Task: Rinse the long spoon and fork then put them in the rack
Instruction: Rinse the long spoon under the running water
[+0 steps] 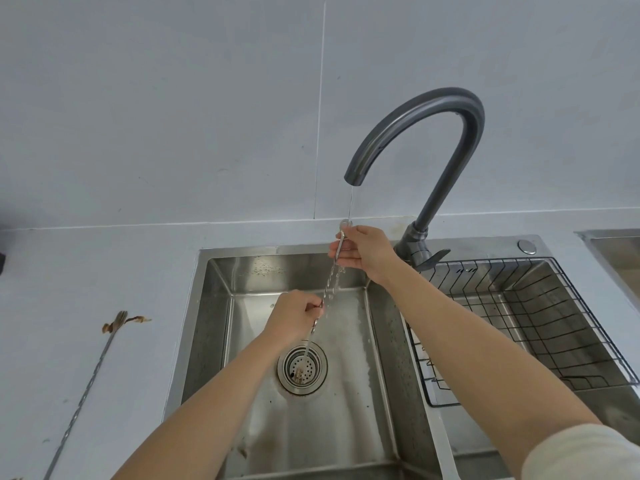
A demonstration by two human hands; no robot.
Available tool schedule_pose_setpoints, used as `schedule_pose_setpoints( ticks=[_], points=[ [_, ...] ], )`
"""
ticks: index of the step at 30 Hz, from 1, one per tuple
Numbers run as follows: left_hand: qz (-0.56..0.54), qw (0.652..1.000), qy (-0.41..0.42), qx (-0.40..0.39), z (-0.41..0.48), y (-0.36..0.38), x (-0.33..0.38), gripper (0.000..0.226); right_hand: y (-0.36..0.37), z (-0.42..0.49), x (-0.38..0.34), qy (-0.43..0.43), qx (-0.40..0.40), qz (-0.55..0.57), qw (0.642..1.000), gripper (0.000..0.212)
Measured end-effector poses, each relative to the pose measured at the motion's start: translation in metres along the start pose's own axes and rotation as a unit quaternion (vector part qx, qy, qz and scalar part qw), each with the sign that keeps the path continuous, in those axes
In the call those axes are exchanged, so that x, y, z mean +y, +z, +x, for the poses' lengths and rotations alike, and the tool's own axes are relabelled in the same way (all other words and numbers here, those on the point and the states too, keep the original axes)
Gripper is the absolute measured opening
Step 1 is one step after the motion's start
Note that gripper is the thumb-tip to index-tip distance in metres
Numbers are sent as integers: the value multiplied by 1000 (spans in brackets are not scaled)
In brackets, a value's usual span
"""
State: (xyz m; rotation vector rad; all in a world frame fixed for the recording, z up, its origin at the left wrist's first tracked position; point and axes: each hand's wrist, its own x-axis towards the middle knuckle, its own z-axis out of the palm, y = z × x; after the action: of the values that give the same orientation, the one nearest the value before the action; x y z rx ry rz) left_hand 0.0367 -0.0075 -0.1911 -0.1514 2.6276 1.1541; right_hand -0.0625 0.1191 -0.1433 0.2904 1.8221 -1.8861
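Observation:
A long thin metal spoon [333,271] with a twisted handle is held upright and slanted over the sink, its small bowl at the top under a thin stream of water from the faucet [446,140]. My right hand [363,252] grips it just below the bowl. My left hand [294,315] is closed on the lower part of the handle, whose end points down toward the drain. A long fork [86,375] with brown residue on its tines lies on the counter at the left. The black wire rack [540,327] sits in the right basin and looks empty.
The steel sink [242,375] has a round drain strainer [302,368] under the spoon's end. The faucet lever [434,256] is just right of my right hand. A second steel basin edge [609,244] shows at far right. White counter [86,271] and wall surround the sink.

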Motion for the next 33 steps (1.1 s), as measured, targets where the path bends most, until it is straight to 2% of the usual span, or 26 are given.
schedule_pose_setpoints(
  ticks=[6,11,14,16,27,29,31,33],
  points=[
    [-11,1000,14,21,8,-4,7,16,-2,-5,-1,-28,-18,-12,999,14],
    [-15,999,16,41,15,-6,14,14,-1,-8,-2,-19,-14,-32,999,23],
    [-20,999,5,39,18,-7,14,13,-3,-7,1,-36,-28,-35,998,11],
    [-22,999,3,38,20,-7,14,13,-5,-7,2,-45,-33,-46,997,14],
    [-6,997,10,71,20,-8,21,15,-3,-7,0,-40,-9,-48,998,20],
    [-6,998,1,68,17,-8,19,11,-2,-7,2,-39,-6,-36,999,18],
    [-7,998,-8,58,15,-6,15,6,-2,-7,3,-37,3,-20,999,8],
    [-4,999,-14,46,11,-4,12,9,-2,-7,2,-37,19,-5,999,15]
  ],
)
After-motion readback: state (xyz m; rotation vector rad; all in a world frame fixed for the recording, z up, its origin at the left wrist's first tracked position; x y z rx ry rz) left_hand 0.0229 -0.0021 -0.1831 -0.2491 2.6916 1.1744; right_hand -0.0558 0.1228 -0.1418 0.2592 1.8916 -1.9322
